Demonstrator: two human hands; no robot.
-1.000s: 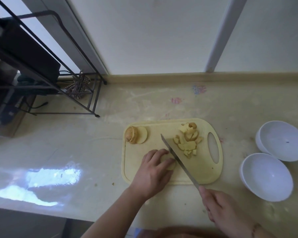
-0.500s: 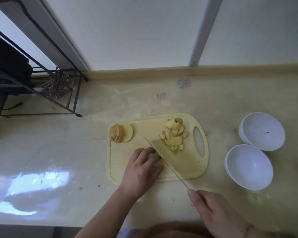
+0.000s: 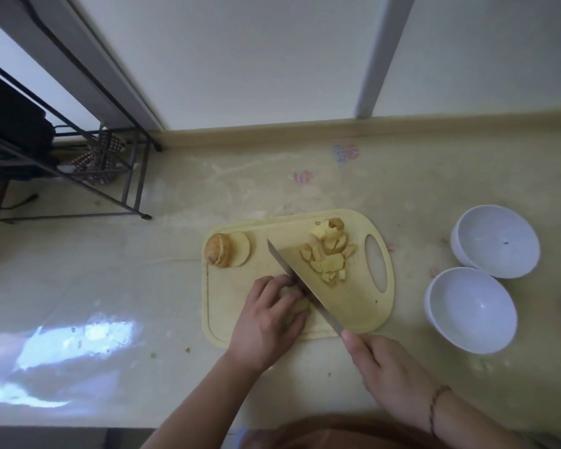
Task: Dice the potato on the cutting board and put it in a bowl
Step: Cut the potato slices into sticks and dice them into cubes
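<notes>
Left hand (image 3: 266, 322) curled over potato slice (image 3: 300, 305) on cutting board (image 3: 227, 306); right hand (image 3: 382, 364) grasps knife (image 3: 305, 288), blade against knuckles. Diced pile (image 3: 329, 251) beyond.

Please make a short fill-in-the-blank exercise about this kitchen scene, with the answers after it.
1. The right hand holds the steel ____.
2. The left hand presses a potato piece onto the pale yellow plastic cutting ____.
3. The two white round bowls contain ____ potato.
4. The diced potato pile lies near the board's ____ hole.

Answers: knife; board; no; handle
</notes>
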